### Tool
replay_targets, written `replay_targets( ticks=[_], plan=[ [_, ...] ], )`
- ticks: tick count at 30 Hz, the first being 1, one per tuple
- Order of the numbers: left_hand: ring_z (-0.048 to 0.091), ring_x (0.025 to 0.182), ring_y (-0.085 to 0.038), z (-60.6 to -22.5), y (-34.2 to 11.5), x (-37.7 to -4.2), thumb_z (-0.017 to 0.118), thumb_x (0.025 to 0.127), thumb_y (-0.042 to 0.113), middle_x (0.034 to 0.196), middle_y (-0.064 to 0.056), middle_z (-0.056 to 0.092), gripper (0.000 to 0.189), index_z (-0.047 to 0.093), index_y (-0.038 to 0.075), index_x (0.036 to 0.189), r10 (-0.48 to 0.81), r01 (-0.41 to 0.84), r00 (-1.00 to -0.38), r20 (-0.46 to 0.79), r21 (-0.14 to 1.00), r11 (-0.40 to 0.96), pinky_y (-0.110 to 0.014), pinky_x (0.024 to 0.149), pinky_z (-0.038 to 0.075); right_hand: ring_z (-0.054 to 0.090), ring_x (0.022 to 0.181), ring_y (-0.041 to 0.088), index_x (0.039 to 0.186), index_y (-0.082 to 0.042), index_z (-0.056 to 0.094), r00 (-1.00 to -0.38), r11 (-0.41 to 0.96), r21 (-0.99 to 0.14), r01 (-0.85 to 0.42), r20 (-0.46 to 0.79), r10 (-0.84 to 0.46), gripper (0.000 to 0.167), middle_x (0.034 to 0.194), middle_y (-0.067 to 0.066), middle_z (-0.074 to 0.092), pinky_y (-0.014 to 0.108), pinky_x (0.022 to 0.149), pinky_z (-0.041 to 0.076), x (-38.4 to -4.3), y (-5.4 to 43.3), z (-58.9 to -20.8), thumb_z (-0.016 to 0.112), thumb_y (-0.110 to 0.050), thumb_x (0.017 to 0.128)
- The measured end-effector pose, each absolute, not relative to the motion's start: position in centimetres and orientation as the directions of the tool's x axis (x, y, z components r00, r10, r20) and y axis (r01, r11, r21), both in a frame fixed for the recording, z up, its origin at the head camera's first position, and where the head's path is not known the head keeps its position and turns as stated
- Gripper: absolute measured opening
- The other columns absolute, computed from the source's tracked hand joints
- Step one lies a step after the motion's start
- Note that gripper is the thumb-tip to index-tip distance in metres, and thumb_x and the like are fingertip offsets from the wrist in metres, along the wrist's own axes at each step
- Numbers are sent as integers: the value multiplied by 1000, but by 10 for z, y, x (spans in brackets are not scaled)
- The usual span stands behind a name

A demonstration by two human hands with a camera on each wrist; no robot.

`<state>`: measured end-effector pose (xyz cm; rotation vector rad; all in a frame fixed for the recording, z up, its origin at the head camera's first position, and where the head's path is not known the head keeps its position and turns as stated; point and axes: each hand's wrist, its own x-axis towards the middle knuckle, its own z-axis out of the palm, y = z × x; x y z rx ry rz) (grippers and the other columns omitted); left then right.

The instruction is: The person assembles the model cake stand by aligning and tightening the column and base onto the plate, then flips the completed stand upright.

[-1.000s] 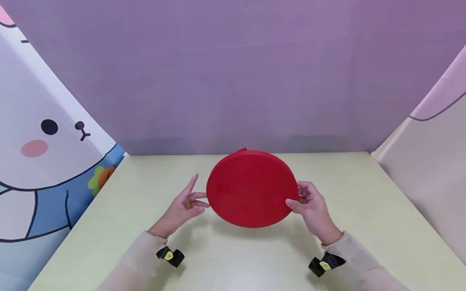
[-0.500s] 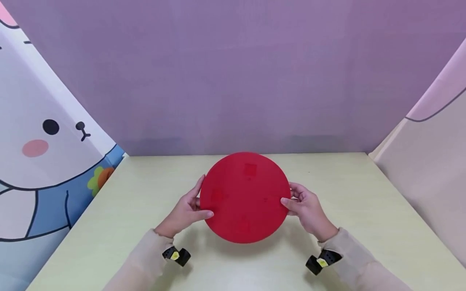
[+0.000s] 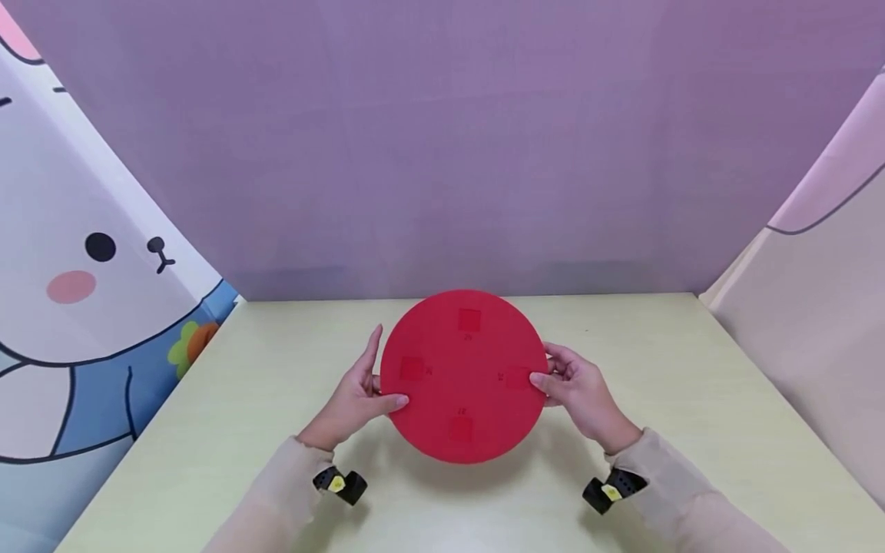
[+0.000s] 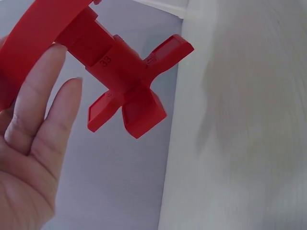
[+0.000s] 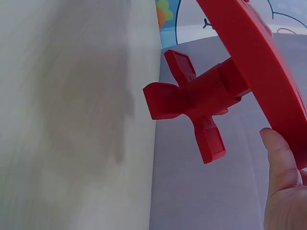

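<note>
A red round-topped pedestal stand point(image 3: 465, 376) is tilted so that its disc faces me in the head view, raised over the table. Raised squares and small numbers mark the disc's face. Its central post point(image 4: 112, 67) and splayed feet point(image 5: 163, 100) show in the wrist views, hidden behind the disc from the head. At the left rim, my left hand point(image 3: 349, 403) holds the disc, thumb on the face, some fingers behind, index finger pointing up away from the rim. Opposite it, my right hand point(image 3: 584, 399) pinches the right rim between thumb on the face and fingers behind.
Below lies a pale table point(image 3: 276, 346). A purple cloth wall point(image 3: 442, 153) rises at its far edge. A cartoon-printed cloth point(image 3: 83, 307) stands on the left, a pale cloth wall point(image 3: 816, 322) on the right.
The disc has shifted slightly left and tipped to face me more squarely, showing its raised squares. My left hand has moved from beside the rim to hold it; its index finger has since lifted away.
</note>
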<state>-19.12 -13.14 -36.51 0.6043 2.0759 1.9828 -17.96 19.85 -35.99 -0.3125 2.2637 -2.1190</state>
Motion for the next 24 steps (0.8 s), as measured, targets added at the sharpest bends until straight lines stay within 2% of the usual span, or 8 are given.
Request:
replay_targets(
  ticks=[8,13,18,24],
  plan=[
    [70,80,-20,-360,-131,-190,68,87,2,94,-9,71,99,0,22,155,350,96,-933,80,995,28,-34,77,56,65,77,13,145,5,30,-967,43,-989,-143,130,-217,63,93,11,57,32,66,57,-181,196,-355,61,4,90],
    [71,80,-22,-361,-132,-191,67,87,2,95,-9,71,98,1,25,155,348,40,-937,38,999,-1,-37,76,56,66,77,13,146,5,27,-968,40,-994,-106,94,-234,65,94,11,58,33,67,57,-182,196,-353,61,2,91],
    [71,80,-24,-360,-139,-195,64,90,2,96,-8,71,98,-4,27,155,437,-19,-899,10,998,-60,-38,74,56,66,81,15,148,2,25,-962,-26,-1000,-8,15,-274,69,94,7,59,36,69,57,-186,197,-350,63,-3,91],
    [71,72,-21,-357,-147,-200,62,91,1,94,-7,71,98,-10,24,154,558,-112,-830,-10,983,-148,-37,67,57,65,83,16,150,3,19,-931,-96,-992,77,-38,-363,75,98,6,58,38,70,57,-188,201,-347,64,0,89]
  ],
)
